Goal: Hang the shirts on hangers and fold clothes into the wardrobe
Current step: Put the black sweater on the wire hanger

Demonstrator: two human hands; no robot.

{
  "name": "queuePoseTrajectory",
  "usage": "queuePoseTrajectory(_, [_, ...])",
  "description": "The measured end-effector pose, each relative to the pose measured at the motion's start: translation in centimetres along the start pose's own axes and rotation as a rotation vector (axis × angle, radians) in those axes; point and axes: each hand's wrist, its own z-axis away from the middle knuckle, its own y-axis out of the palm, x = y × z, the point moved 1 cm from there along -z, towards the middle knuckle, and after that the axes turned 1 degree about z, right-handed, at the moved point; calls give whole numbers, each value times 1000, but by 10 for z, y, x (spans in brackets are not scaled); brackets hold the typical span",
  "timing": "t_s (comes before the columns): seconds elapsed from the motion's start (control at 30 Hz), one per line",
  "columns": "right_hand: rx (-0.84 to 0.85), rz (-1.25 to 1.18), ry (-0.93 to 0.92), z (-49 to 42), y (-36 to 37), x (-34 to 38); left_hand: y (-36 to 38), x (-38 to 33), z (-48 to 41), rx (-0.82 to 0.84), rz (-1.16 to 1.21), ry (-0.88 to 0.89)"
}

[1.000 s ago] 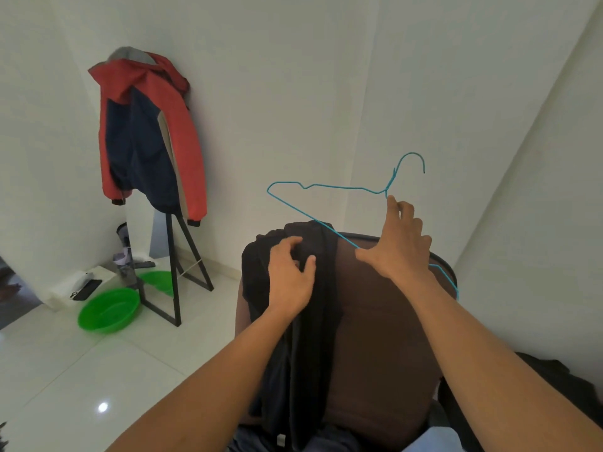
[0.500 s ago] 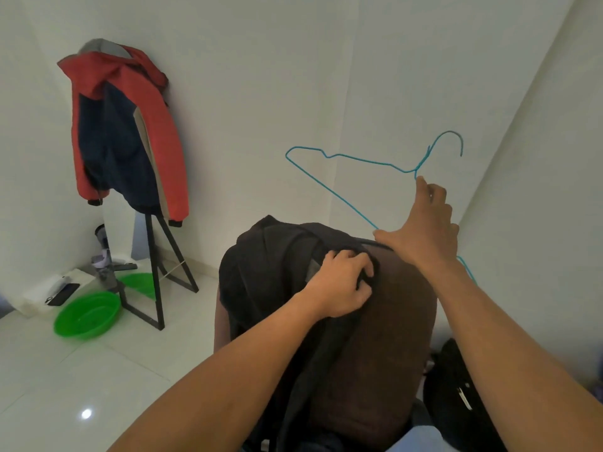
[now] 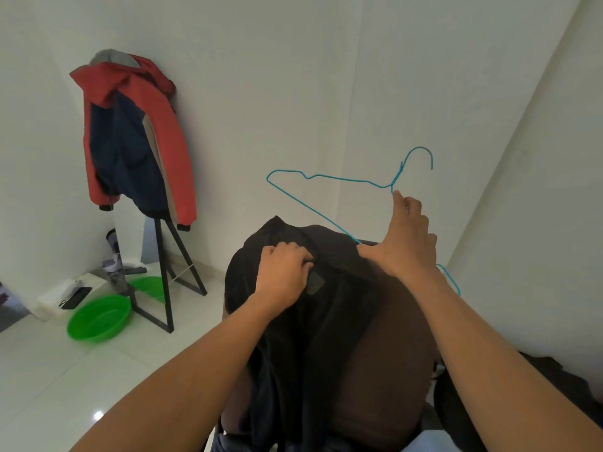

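Note:
A black shirt (image 3: 313,321) hangs draped over the back of a brown chair (image 3: 391,353) in front of me. My left hand (image 3: 284,272) is shut on the shirt's collar, beside its grey label. My right hand (image 3: 403,236) holds a thin blue wire hanger (image 3: 313,210) by its neck, just above the chair back. The hanger's hook points up and to the right. Its left end sticks out over the shirt, and its right end shows below my wrist.
A red and navy jacket (image 3: 130,138) hangs on a black stand (image 3: 166,275) by the left wall. A green basin (image 3: 98,318) and a white box with a phone lie on the tiled floor. A dark bag (image 3: 554,386) sits at lower right.
My left hand has slid along the shirt's collar and closed on it by the label. The hanger in my right hand came down closer to the shirt. The camera has shifted.

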Motion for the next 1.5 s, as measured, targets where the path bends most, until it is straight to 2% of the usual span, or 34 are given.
queuePoseTrajectory(0.07, [11,4,-8,1,1,3,6,1,19,-14,29,67])
queuePoseTrajectory(0.13, [15,-1,-13,2,2,4,10,5,29,-55,107,61])
queuePoseTrajectory(0.3, [15,7,-12,4,3,4,-5,21,1,-109,295,-173])
queuePoseTrajectory(0.37, [18,17,-18,5,4,3,-9,31,-9,-91,329,-238])
queuePoseTrajectory(0.53, [19,42,-19,4,5,-1,-14,50,-21,-182,448,-376])
queuePoseTrajectory(0.8, [21,64,-23,-1,9,-3,-32,59,-43,-198,340,-406])
queuePoseTrajectory(1.0, [25,75,-26,0,10,-3,-46,62,-51,88,303,-336])
queuePoseTrajectory(1.2, [27,93,-32,6,7,-4,-56,60,-53,62,239,-337])
queuePoseTrajectory(1.4, [20,140,-48,16,-1,-12,-71,54,-51,355,97,-192])
queuePoseTrajectory(1.5, [14,181,-62,24,-6,-15,-84,51,-47,411,98,-157])
